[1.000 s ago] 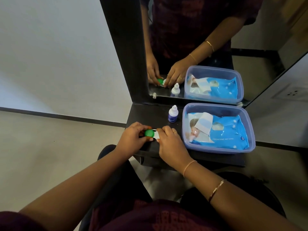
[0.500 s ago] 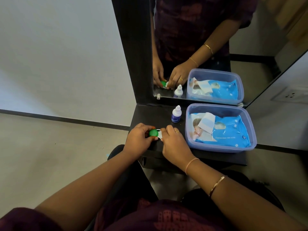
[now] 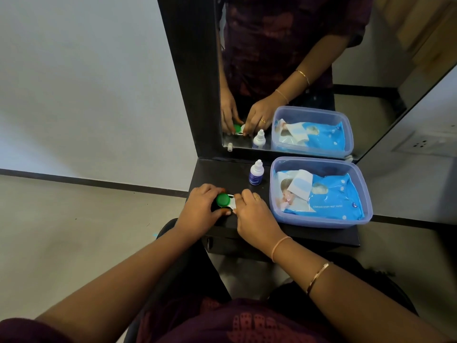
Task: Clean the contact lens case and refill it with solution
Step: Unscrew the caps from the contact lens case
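My left fingers (image 3: 218, 214) curl round the green cap (image 3: 222, 199) of the contact lens case (image 3: 232, 205), which lies on the bench (image 3: 222, 174) between my two sets of fingers, while my right fingers (image 3: 243, 195) pinch its white end. If either grip slips in a twist, I judge the case could skid off the bench edge nearest me, or my right fingers could tip the solution bottle (image 3: 256, 173) standing just beyond them

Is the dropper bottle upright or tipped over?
Upright: the small white blue-labelled dropper bottle stands on its base on the black shelf, cap pointing up.
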